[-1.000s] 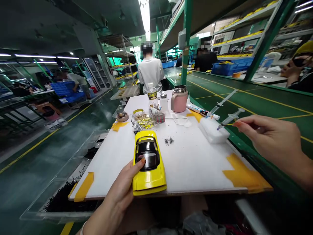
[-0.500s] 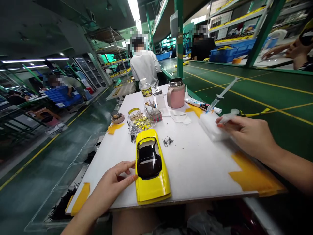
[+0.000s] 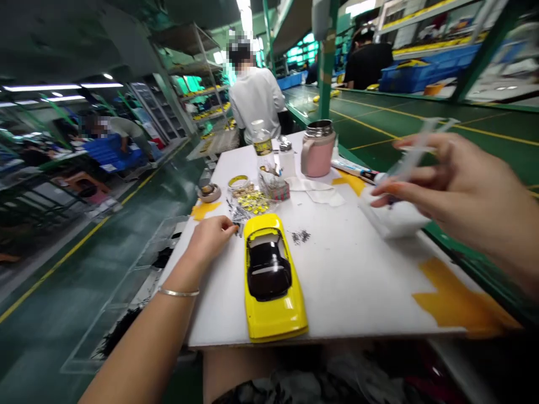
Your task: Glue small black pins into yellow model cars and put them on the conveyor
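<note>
A yellow toy car body point(image 3: 275, 314) with a dark roof and windows lies on the white board point(image 3: 345, 292). My left hand point(image 3: 213, 238) is beside its far left corner, fingers pinched together at some thin black pieces point(image 3: 238, 228). What sits between the fingertips is too small to make out. My right hand point(image 3: 458, 179), blurred, is closed around a clear syringe point(image 3: 416, 148) above a white foam-like block point(image 3: 396, 219). A scatter of tiny black bits point(image 3: 300, 237) lies to the right of the car.
Behind the car lie a bag of small yellow parts point(image 3: 252, 201), a tape roll point(image 3: 238, 182) and a small box point(image 3: 280, 189). Farther back stand a pink mug point(image 3: 322, 151), a bottle point(image 3: 286, 160) and a jar point(image 3: 263, 143). A person in white point(image 3: 256, 98) is ahead.
My left hand has left the car's side and moved forward to the black pieces. My right hand has taken hold of the syringe and lifted it, leaving a small white item behind.
</note>
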Available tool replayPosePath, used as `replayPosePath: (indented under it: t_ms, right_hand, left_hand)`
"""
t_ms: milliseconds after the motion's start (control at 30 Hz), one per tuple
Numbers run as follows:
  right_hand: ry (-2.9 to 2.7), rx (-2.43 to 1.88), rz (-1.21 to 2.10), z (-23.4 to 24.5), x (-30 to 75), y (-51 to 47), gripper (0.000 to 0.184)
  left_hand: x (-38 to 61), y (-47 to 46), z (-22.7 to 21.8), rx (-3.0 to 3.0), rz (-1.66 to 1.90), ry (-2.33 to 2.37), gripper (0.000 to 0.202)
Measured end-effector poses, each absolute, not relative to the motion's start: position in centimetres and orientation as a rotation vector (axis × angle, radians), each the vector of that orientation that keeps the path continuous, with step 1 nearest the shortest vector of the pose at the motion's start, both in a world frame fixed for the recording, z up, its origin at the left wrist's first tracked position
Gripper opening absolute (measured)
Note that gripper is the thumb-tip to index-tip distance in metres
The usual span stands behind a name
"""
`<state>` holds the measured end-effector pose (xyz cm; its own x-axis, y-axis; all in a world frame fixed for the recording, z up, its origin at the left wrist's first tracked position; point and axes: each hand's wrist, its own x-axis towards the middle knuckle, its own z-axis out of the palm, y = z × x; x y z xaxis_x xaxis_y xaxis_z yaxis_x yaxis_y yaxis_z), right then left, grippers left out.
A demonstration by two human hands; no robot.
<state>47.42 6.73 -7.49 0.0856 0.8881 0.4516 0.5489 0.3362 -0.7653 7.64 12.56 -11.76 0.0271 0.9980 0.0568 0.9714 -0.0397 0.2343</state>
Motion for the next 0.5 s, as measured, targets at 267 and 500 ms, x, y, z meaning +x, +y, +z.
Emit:
replayPosePath:
  t_ms: [267, 500]
  right_hand:
    - [-1.451, -0.965, 1.12, -3.5, 38.5, 8.4, 0.014]
    - [-1.418, -0.931, 1.288, -5.4, 36.3, 9.4, 0.022]
  left_hand:
    - [7.6, 15.7, -11.1, 2.263, -0.045, 2.1, 0.034]
    - [4.5, 17.3, -11.8, 2.15, 0.115, 2.012, 0.015]
